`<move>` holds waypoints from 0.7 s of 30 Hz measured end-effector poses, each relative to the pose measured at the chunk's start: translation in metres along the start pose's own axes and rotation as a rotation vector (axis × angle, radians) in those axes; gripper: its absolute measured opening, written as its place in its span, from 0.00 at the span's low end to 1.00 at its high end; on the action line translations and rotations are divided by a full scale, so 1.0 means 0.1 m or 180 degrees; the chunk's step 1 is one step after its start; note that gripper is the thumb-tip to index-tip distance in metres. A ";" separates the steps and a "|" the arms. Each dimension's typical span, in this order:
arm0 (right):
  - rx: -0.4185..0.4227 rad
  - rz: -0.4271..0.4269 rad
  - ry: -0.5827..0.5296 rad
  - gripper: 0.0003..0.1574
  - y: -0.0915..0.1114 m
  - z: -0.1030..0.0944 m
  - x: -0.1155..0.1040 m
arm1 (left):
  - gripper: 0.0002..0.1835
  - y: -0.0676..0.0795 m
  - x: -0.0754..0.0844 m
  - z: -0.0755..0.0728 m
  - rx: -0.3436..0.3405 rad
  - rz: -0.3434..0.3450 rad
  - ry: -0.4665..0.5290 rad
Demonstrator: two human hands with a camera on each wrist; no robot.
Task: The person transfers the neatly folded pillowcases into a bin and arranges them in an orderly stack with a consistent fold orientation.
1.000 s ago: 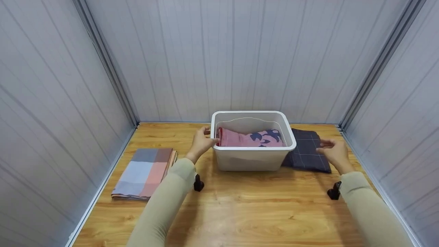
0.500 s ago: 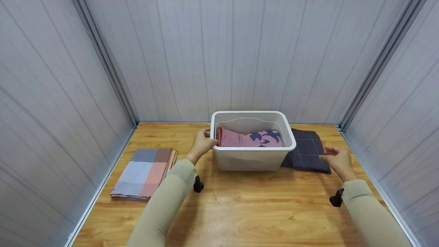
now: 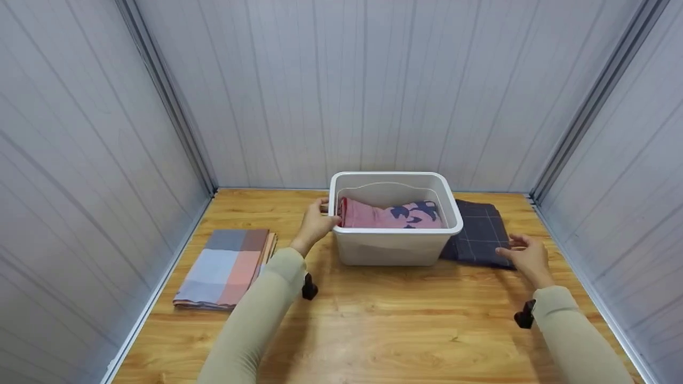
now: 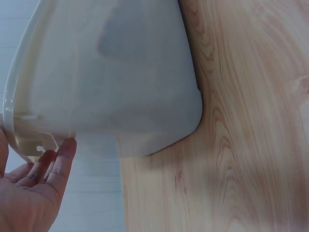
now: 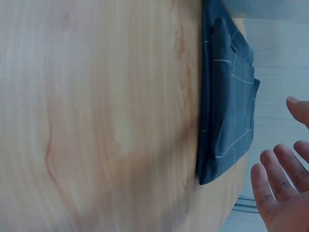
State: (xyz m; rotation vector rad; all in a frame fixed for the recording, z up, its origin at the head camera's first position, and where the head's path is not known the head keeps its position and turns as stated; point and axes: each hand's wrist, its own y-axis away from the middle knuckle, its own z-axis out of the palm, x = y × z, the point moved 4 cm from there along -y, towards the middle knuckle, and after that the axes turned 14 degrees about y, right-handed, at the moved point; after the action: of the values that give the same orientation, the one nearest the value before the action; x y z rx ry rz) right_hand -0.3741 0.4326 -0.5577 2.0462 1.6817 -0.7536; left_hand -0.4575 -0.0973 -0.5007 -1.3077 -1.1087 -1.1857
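Observation:
A white plastic storage bin (image 3: 387, 248) stands near the back wall. My left hand (image 3: 314, 221) grips the rim on its left side, thumb over the edge and fingers beneath it, as the left wrist view shows of the hand (image 4: 41, 188). Inside lies a folded pink cloth (image 3: 368, 214) with dark blue shapes. To the right is a folded dark checked cloth (image 3: 477, 232), partly hidden behind the bin. Over its right edge is my right hand (image 3: 529, 260), holding nothing. The right wrist view has that hand (image 5: 285, 183) with spread fingers, apart from the dark cloth (image 5: 231, 101).
A folded plaid cloth (image 3: 224, 266) in blue, grey and coral lies on the wooden tabletop (image 3: 384, 330) at the left. Pale panel walls (image 3: 341, 96) close in the back and both sides.
My right hand has moved down and slightly right along the dark cloth's right side, toward me. The left hand stays on the bin's rim, and the bin has not moved.

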 end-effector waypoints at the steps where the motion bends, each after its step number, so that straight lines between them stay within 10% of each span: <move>1: 0.0003 0.0005 -0.0007 0.48 0.00 0.02 0.02 | 0.34 0.00 0.00 0.00 0.0003 0.0005 -0.0004; 21: -0.0350 0.0377 0.0049 0.61 -0.05 0.21 0.29 | 0.34 0.03 -0.02 0.01 0.0053 -0.0009 0.0108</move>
State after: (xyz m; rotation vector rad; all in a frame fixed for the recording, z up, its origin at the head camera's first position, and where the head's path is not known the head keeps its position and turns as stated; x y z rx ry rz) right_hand -0.3781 0.4431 -0.5919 2.0591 1.5581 -0.5947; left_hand -0.4550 -0.0969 -0.5025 -1.2691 -1.0941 -1.1942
